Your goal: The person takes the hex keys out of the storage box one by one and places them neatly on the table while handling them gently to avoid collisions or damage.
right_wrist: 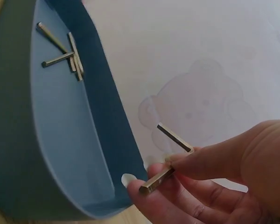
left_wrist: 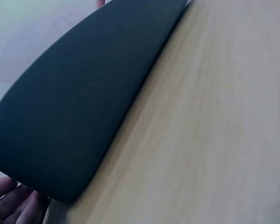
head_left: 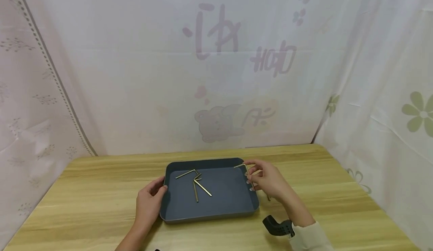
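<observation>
A dark blue-grey tray (head_left: 226, 194) lies on the table, with three L-shaped brass-coloured hex keys (head_left: 203, 187) crossed together in its left half. My left hand (head_left: 149, 200) holds the tray's left side, thumb at the rim; in the left wrist view its fingers (left_wrist: 18, 205) curl by the tray's corner. Over the tray's right rim, my right hand (head_left: 267, 177) pinches another hex key (head_left: 249, 176) between thumb and fingers. The right wrist view shows that key's short arm (right_wrist: 175, 137) rising past the thumb, its long arm lying across the fingers.
Beside the tray, partly hidden under the right hand, the end of a thin metal rod (head_left: 268, 197) shows on the wooden table (head_left: 101, 198). A black camera mount (head_left: 279, 226) sits at the right wrist. Printed white curtains (head_left: 135, 93) surround the table's back and sides.
</observation>
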Demonstrator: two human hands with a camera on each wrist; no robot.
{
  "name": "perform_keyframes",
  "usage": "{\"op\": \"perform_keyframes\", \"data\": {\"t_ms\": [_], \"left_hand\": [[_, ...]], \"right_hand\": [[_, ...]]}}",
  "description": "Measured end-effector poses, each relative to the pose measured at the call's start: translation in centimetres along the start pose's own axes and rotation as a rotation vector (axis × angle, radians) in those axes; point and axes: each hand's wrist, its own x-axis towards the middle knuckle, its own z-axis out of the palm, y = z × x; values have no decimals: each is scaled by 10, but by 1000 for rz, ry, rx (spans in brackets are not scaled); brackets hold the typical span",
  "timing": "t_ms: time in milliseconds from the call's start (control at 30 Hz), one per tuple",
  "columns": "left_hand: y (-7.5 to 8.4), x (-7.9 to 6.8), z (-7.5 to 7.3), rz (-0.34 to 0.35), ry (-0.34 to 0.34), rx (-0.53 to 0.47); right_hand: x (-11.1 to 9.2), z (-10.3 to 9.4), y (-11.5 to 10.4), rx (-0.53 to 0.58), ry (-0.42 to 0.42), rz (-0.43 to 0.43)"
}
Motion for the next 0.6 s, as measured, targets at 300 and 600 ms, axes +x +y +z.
{"op": "perform_keyframes", "data": {"t_ms": [300,600], "left_hand": [[0,1,-2,-1,-21,-4],[-1,2,-1,-5,-30,-22]], "right_hand": [[-3,-14,7,29,37,38],[-5,-34,17,-10,83,49]]}}
